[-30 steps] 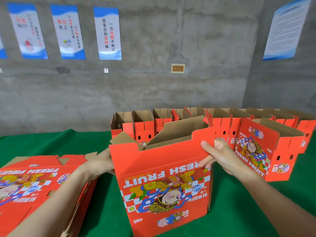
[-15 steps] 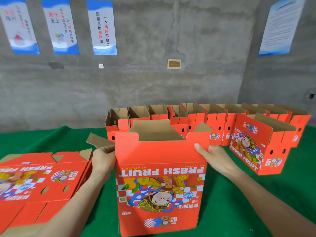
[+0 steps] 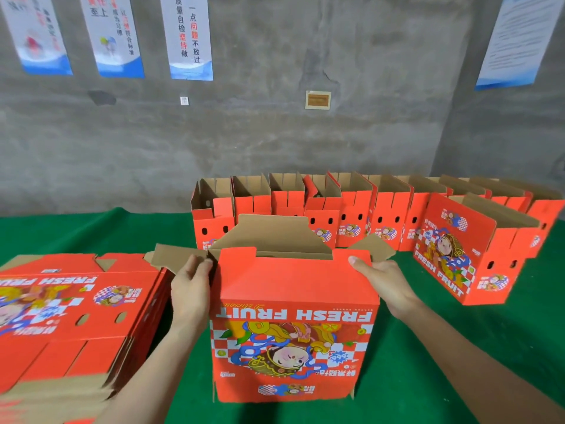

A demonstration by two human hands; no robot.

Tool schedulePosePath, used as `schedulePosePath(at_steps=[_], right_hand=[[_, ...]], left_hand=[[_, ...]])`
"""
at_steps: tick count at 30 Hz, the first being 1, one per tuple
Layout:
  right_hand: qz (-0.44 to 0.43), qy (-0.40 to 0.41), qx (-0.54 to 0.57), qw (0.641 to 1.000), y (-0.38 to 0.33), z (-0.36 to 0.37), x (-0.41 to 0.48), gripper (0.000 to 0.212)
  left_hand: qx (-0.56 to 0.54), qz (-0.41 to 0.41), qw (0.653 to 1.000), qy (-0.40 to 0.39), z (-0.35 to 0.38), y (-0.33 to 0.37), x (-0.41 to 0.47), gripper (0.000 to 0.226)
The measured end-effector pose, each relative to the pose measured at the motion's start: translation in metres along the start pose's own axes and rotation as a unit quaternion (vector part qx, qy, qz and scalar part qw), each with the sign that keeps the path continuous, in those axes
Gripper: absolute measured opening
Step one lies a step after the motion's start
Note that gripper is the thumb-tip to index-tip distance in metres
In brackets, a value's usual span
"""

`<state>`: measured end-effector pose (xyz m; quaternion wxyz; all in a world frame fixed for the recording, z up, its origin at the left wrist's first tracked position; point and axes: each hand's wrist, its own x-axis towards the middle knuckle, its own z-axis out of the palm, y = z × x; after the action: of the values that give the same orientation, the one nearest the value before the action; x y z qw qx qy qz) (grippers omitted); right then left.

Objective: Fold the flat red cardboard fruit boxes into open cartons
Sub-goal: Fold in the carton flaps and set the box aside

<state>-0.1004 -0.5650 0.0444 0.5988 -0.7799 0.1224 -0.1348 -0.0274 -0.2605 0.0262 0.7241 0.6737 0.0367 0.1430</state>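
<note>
A red fruit carton stands upright on the green-covered desk, right in front of the person, its top open and its "FRESH FRUIT" print upside down to the viewer. The left hand grips the carton's upper left edge, with its fingertips up against the base of a brown side flap that sticks out to the left. The right hand pinches the upper right corner, thumb pressed on the red front panel and the other fingers wrapped round the side. A second brown flap juts up behind that corner, and the tall back flap rises above the opening.

Just to the left lies a stack of flat boxes, printed side up. Along the back of the desk stands a row of folded cartons, all open at the top, and a lone carton sits at an angle on the right, in front of that row. Behind is a bare concrete wall hung with posters.
</note>
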Motion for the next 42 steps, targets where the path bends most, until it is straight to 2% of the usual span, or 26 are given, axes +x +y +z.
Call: schedulePosePath(at_steps=[2, 6, 10, 13, 16, 19, 21, 23, 26, 27, 28, 30, 32, 34, 38, 42], right_hand=[[-0.001, 0.008, -0.007, 1.000, -0.003, 0.003, 0.002, 0.037], [-0.004, 0.010, -0.019, 1.000, -0.004, 0.009, 0.004, 0.026], [-0.011, 0.027, -0.041, 0.999, -0.002, 0.013, 0.005, 0.016], [-0.032, 0.028, -0.069, 0.997, 0.003, 0.015, 0.005, 0.021], [-0.073, 0.044, -0.175, 0.981, 0.009, 0.012, 0.010, 0.024], [-0.049, 0.043, -0.259, 0.964, 0.008, 0.011, 0.014, 0.046], [-0.030, 0.047, -0.351, 0.935, 0.002, 0.013, 0.012, 0.061], [-0.041, 0.075, -0.475, 0.876, -0.001, 0.014, 0.010, 0.071], [-0.158, 0.135, -0.599, 0.774, -0.009, 0.014, 0.007, 0.068], [-0.201, 0.116, -0.605, 0.762, -0.012, 0.017, 0.007, 0.060], [-0.235, 0.069, -0.586, 0.772, -0.016, 0.022, 0.009, 0.054], [-0.240, -0.062, -0.507, 0.826, -0.026, 0.034, 0.012, 0.057], [-0.221, -0.143, -0.477, 0.839, -0.031, 0.044, 0.018, 0.063], [-0.217, -0.158, -0.483, 0.833, -0.028, 0.046, 0.029, 0.067], [-0.137, -0.186, -0.483, 0.845, -0.020, 0.043, 0.040, 0.074], [-0.095, -0.216, -0.503, 0.831, -0.024, 0.038, 0.044, 0.081]], left_hand=[[0.023, 0.007, 0.999, -0.032, -0.005, 0.001, 0.000, 0.016], [0.140, 0.062, 0.987, -0.052, -0.009, 0.008, -0.004, 0.058], [0.227, 0.089, 0.968, -0.059, -0.008, 0.014, -0.001, 0.054], [0.278, 0.092, 0.955, -0.056, -0.008, 0.013, 0.001, 0.060], [0.271, 0.095, 0.956, -0.066, -0.013, 0.010, 0.000, 0.077], [0.267, 0.074, 0.957, -0.082, -0.017, 0.010, -0.001, 0.102], [0.302, 0.088, 0.946, -0.079, -0.017, 0.010, 0.001, 0.102], [0.328, 0.106, 0.936, -0.071, -0.014, 0.012, 0.001, 0.100], [0.344, 0.123, 0.928, -0.074, -0.013, 0.013, 0.000, 0.096], [0.350, 0.126, 0.925, -0.075, -0.014, 0.014, 0.000, 0.095], [0.356, 0.129, 0.923, -0.075, -0.014, 0.015, 0.000, 0.093], [0.361, 0.133, 0.920, -0.077, -0.016, 0.016, 0.000, 0.089], [0.366, 0.138, 0.917, -0.084, -0.017, 0.016, 0.000, 0.088], [0.375, 0.147, 0.911, -0.091, -0.019, 0.017, -0.001, 0.089], [0.382, 0.173, 0.902, -0.099, -0.018, 0.018, -0.003, 0.088], [0.399, 0.192, 0.889, -0.116, -0.016, 0.018, 0.000, 0.090]])
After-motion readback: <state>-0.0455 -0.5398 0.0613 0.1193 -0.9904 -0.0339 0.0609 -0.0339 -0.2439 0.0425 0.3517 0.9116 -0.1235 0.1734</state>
